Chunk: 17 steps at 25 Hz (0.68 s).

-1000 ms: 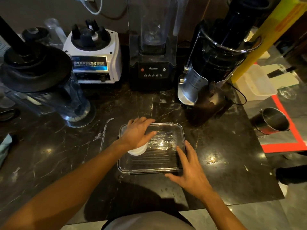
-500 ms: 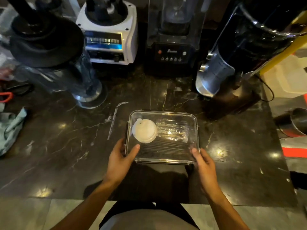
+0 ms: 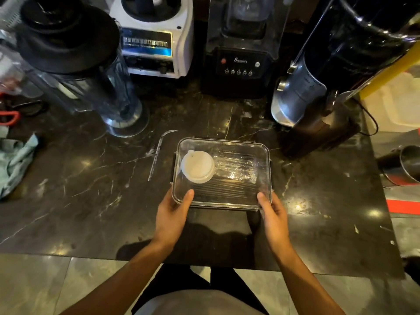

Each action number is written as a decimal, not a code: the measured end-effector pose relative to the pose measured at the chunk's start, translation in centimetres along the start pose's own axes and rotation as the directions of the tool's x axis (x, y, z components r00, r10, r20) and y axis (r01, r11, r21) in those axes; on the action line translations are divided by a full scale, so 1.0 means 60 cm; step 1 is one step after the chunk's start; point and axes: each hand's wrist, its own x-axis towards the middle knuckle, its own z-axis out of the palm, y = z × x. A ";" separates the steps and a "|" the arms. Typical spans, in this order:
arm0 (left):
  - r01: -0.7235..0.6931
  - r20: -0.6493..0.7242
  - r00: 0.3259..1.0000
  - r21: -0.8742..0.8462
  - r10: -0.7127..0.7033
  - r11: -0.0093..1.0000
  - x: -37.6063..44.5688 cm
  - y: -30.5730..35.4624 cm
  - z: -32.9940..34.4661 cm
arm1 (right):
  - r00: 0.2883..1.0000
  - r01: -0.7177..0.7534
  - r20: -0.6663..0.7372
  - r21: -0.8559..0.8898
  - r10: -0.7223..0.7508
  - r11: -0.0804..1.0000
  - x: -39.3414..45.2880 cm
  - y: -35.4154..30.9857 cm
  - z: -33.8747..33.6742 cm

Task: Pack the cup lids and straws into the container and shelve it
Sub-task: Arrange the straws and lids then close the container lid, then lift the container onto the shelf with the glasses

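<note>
The left hand (image 3: 171, 215) grips the near left corner of the clear container (image 3: 261, 201), thumb laid over its rim, and the right hand (image 3: 273, 218) holds the near right corner the same way. The container sits on the dark veined marble counter (image 3: 91, 201), with a white cup lid (image 3: 197, 166) in its left half and wrapped straws (image 3: 236, 165) lying to the lid's right. One loose wrapped straw (image 3: 156, 153) lies on the counter just left of the container. Behind stand a blender jar (image 3: 91, 71), a white blender base (image 3: 156, 42), a black blender (image 3: 241, 53) and a juicer (image 3: 329, 76). A pale cloth (image 3: 13, 162) lies far left; a steel cup (image 3: 404, 165) lies on its side far right. Grey floor tiles (image 3: 45, 280) show below the counter edge.
</note>
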 end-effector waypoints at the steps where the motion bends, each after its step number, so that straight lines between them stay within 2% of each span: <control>1: -0.004 -0.004 1.000 0.005 0.004 1.000 0.000 0.002 -0.001 | 1.000 -0.007 -0.004 0.008 0.007 1.000 0.001 -0.002 0.001; 6: -0.056 0.024 0.998 -0.014 0.057 0.998 0.004 0.057 -0.001 | 0.999 0.040 -0.023 0.060 -0.039 0.997 0.000 -0.052 0.017; 9: -0.169 0.046 0.984 -0.037 0.171 0.985 0.004 0.113 0.001 | 0.992 0.125 -0.036 0.071 -0.123 0.990 -0.005 -0.112 0.034; 17: -0.491 0.065 0.869 -0.008 0.491 0.871 -0.028 0.283 -0.003 | 0.921 0.386 -0.032 -0.068 -0.389 0.920 -0.036 -0.309 0.058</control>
